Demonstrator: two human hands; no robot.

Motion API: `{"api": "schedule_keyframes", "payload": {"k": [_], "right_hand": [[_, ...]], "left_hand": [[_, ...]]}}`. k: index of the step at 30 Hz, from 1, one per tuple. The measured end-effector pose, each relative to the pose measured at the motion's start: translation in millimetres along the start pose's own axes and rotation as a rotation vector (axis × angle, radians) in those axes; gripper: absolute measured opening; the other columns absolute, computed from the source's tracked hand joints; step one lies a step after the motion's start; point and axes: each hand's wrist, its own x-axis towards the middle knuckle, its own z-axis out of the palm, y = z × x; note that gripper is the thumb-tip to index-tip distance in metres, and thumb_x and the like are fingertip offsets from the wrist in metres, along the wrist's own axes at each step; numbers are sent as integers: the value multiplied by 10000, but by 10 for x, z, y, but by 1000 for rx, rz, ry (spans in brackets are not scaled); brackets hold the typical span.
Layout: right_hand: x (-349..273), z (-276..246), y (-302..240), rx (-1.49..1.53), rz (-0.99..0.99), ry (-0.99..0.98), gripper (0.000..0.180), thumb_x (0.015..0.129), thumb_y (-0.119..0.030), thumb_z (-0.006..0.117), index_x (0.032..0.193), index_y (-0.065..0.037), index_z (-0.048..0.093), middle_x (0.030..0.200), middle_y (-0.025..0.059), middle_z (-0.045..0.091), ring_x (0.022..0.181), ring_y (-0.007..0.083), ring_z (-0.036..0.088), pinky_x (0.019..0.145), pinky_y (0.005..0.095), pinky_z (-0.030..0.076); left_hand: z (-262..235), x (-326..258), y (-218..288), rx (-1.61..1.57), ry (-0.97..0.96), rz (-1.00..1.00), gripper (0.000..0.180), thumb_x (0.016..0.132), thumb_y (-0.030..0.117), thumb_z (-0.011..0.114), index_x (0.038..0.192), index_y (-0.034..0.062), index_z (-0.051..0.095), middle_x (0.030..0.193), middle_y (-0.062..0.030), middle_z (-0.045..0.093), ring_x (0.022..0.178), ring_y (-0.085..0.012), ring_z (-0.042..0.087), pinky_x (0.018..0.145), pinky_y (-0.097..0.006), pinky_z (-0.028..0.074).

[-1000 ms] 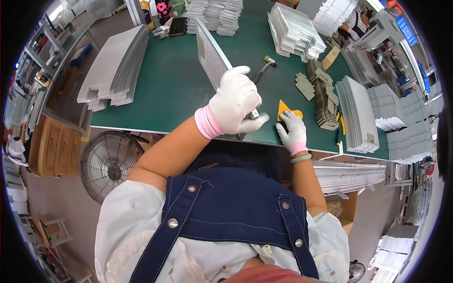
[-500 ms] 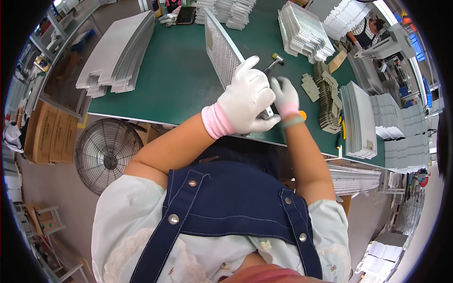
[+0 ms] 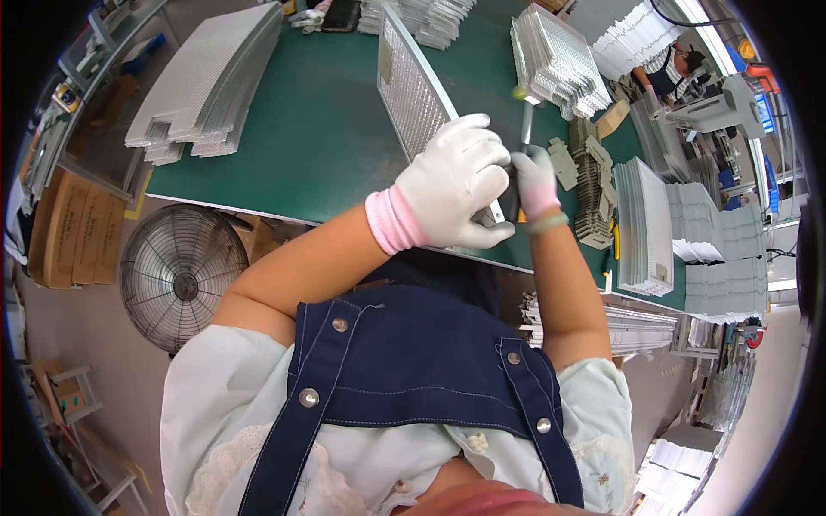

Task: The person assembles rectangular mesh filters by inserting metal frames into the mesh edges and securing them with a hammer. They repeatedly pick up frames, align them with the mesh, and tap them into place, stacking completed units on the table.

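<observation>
My gloved left hand [image 3: 456,179] is closed around the near end of a framed mesh panel [image 3: 413,99], a silvery honeycomb-like sheet with a pale metal edge. The panel stands on its edge on the green table [image 3: 318,112], slanting away to the far left. Just right of it, my gloved right hand [image 3: 535,179] grips a small hammer [image 3: 527,125]. The hammer's metal shaft points away from me; its yellowish head is blurred, and part of the dark handle shows below the hand. The fingers of my right hand are partly hidden.
Stacked mesh panels stand at the left [image 3: 206,77] and far right [image 3: 564,60]. Beside my right hand lie a row of beige plastic pieces [image 3: 589,185], yellow-handled pliers [image 3: 614,236] and upright panels [image 3: 644,228]. A fan [image 3: 182,279] stands left. Another person [image 3: 667,73] works at far right.
My right hand has taken hold of the hammer that lay on the table and raised its head away from me. My left hand still holds the panel, nearly in the same place.
</observation>
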Motion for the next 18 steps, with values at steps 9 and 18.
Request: {"api": "schedule_keyframes", "payload": {"k": [9,18], "right_hand": [[-1425,-1255,-1421,-786,-272,-323,267,952,-272,590,887,-14,611,634,80,548,565,173,566,547,329,449],[-1776,-1215,-1796,-657,-626,-113,143,930,-169,598,958,-30,621,715,106,554,586,235,550,590,314,459]], "left_hand": [[19,-3,-45,-11,-39,32,376,556,289,801,680,84,512,723,-68,515,735,-281,548,983,-533,427],[48,-5,-57,-28,-43,29,351,588,295,792,695,75,539,700,-67,502,700,-272,530,988,-525,424]]}}
